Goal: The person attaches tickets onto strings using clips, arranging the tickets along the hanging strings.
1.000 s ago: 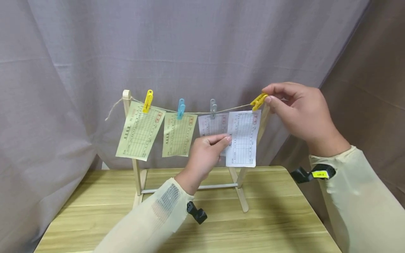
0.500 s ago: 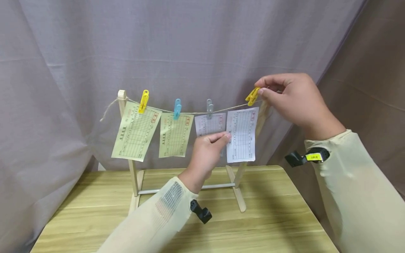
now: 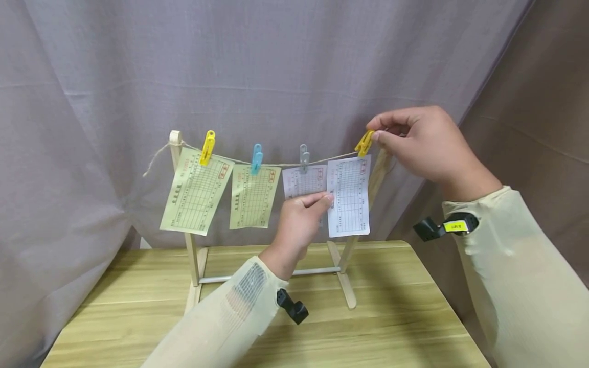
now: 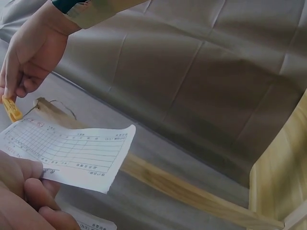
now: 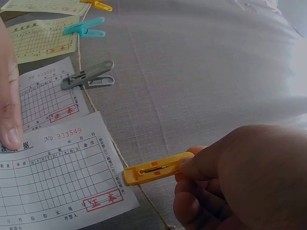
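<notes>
My left hand (image 3: 301, 225) pinches a white printed receipt (image 3: 348, 197) by its left edge. The slip hangs upright below the string (image 3: 338, 157). With thumb and fingers my right hand (image 3: 428, 148) pinches a yellow clothespin (image 3: 365, 143). In the right wrist view the nose of that clothespin (image 5: 156, 168) lies at the edge of the receipt (image 5: 57, 177), across the string. Whether its jaws grip both paper and string, I cannot tell. Just left, a grey clothespin (image 3: 304, 157) holds another white receipt (image 3: 306, 180), partly covered by my left hand.
Two yellow-green receipts hang farther left, under a blue clothespin (image 3: 256, 158) and a yellow one (image 3: 208, 147). The string runs between the posts of a wooden stand (image 3: 191, 255) on a wood-grain table (image 3: 391, 317). Grey cloth (image 3: 276, 66) hangs behind.
The receipt in my left hand has risen slightly. My right hand has brought the yellow clothespin a little left, then down to the slip's top edge. The view has shifted slightly.
</notes>
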`<state>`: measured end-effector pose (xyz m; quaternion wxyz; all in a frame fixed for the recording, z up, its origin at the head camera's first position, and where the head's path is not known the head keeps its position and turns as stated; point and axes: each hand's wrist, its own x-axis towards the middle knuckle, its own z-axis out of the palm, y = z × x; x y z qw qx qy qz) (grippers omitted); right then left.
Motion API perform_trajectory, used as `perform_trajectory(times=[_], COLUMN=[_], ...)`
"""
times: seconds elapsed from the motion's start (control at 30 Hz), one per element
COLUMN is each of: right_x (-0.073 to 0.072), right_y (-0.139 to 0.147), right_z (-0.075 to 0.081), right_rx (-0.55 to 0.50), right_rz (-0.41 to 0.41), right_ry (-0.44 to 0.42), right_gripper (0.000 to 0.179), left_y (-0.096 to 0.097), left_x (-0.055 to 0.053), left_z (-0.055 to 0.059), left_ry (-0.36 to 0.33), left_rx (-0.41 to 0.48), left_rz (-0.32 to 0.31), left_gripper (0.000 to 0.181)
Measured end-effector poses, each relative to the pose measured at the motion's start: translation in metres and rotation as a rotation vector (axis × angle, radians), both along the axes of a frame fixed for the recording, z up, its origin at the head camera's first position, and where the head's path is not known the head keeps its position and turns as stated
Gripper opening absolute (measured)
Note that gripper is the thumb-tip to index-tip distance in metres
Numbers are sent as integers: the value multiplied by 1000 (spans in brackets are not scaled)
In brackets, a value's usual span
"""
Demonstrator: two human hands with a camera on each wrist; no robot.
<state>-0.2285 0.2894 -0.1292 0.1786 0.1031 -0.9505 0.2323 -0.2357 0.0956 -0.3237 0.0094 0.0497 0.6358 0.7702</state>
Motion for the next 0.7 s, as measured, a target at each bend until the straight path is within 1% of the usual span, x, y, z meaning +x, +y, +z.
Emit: perform_trajectory(times=[0.27,0.57,0.7], right_x=[-5,-15,-18], right_y=[2,5,6], right_z=[-11,-24,-29], right_rx=[23,2,8], right_rz=[35,76,96], right_ry=[-30,-39,-54], right_gripper=[22,20,20], left_y=[1,-1,-1], left_x=[-1,-3,-4], left_z=[-3,-8,-12], left_ry=[4,-13,-2], left_rx=[2,-31,-55], left_rz=[-24,0,9], left_gripper=[25,24,25])
